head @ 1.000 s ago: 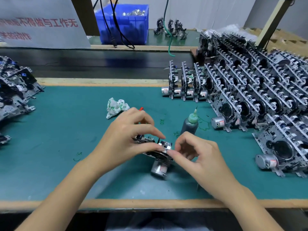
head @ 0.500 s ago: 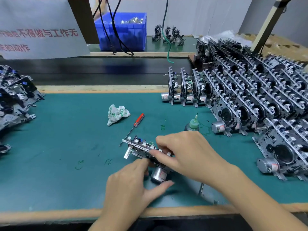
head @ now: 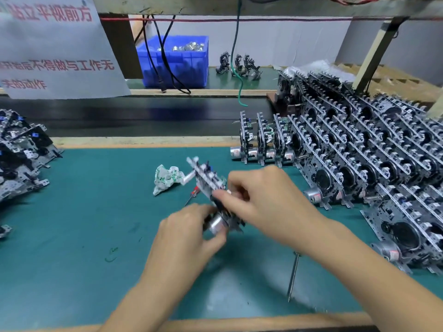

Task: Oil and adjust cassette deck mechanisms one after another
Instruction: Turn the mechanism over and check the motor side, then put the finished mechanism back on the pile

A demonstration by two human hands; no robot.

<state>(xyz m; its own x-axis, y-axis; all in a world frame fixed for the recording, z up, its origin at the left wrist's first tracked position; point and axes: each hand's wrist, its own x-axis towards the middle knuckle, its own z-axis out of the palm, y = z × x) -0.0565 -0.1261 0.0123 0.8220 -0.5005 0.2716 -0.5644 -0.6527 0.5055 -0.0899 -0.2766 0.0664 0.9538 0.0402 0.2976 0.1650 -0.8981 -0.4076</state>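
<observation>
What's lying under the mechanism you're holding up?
Under the raised mechanism a red-handled screwdriver lies on the green mat; its handle end is covered by it.

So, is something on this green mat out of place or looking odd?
Only small things: a crumpled wrapper lies loose on the mat, and green scribbles mark it. Both hands hold one mechanism.

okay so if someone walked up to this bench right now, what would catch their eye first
Probably both hands, left hand and right hand, holding one cassette mechanism tilted above the green mat. Next, the rows of mechanisms stacked at right, and the blue bin behind.
</observation>
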